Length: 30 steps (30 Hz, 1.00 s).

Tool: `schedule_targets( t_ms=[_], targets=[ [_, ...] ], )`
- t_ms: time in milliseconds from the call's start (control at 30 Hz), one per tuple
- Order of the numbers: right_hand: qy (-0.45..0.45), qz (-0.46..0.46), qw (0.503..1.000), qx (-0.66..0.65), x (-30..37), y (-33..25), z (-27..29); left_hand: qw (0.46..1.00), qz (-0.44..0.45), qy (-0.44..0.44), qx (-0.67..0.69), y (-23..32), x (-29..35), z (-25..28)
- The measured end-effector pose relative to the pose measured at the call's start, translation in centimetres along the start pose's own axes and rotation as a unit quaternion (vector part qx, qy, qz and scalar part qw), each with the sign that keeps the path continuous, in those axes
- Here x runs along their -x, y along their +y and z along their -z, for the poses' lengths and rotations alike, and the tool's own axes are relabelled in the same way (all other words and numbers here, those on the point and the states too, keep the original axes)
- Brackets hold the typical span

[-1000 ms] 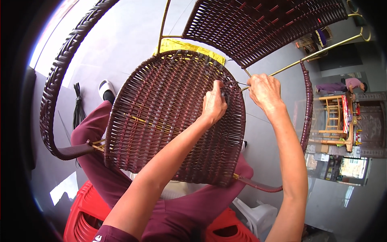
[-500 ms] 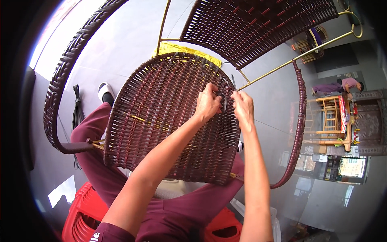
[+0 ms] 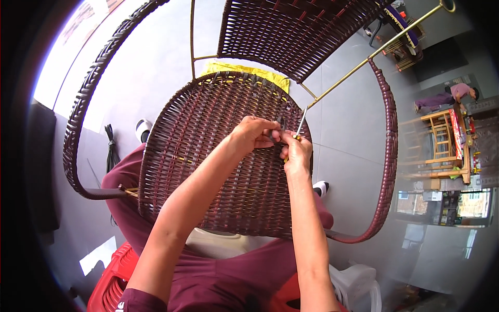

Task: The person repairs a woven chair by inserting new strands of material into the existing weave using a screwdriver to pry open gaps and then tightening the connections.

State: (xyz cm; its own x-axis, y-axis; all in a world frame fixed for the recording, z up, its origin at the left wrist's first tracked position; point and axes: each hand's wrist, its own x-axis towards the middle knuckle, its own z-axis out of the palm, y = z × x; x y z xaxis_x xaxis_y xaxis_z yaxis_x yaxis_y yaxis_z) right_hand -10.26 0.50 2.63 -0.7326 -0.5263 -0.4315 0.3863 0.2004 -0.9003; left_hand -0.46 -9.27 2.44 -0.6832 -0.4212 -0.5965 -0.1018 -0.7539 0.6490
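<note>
A dark brown woven chair seat [image 3: 208, 151] lies across my lap, its rounded edge away from me. Over the seat's right part, my left hand [image 3: 254, 132] is closed, pinching a dark weaving strip [image 3: 281, 124] between thumb and fingers. Close beside it, my right hand [image 3: 297, 151] is wrapped round a screwdriver [image 3: 302, 122]. Its thin metal shaft points up past the seat's edge, and a bit of yellow and black handle shows between the fingers. The fingertips of both hands meet near the strip, whose lower end they hide.
The woven backrest [image 3: 296, 36] rises beyond the seat on a gold metal frame [image 3: 353, 78]. Wrapped armrests curve round on the left [image 3: 86, 104] and right [image 3: 390, 151]. Yellow cloth [image 3: 249, 68] lies behind the seat, a bundle of dark strips [image 3: 110, 148] at left. Another person [image 3: 452, 96] stands far right.
Both hands have come nearer to me and closer together. The right hand's screwdriver shows more of its shaft and handle. The chair's view has shifted slightly.
</note>
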Motion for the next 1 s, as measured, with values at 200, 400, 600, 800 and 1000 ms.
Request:
schedule_targets(
  t_ms=[200, 400, 600, 800, 1000],
  targets=[
    [0.0, 0.004, 1.0, -0.02, 2.0, 0.8, -1.3, 0.994, -0.1, -0.032, -0.028, 0.8, 0.0, -1.6],
    [0.007, -0.013, 0.999, -0.042, 2.8, 1.6, -1.6, 0.99, -0.034, 0.104, 0.093, -0.2, -1.6, -4.0],
    [-0.012, 0.001, 1.0, 0.025, 3.4, 1.2, 0.1, 0.964, -0.128, 0.214, -0.088, -1.2, -2.1, -5.0],
    [0.056, 0.299, 0.885, 0.353, 1.3, -1.2, 1.7, 0.955, -0.184, 0.212, -0.099, -2.2, -2.8, -4.8],
    [0.054, 0.278, 0.751, 0.596, 0.7, -5.0, 0.8, 0.954, -0.176, 0.218, -0.111, -2.1, -2.7, -5.0]
  ],
)
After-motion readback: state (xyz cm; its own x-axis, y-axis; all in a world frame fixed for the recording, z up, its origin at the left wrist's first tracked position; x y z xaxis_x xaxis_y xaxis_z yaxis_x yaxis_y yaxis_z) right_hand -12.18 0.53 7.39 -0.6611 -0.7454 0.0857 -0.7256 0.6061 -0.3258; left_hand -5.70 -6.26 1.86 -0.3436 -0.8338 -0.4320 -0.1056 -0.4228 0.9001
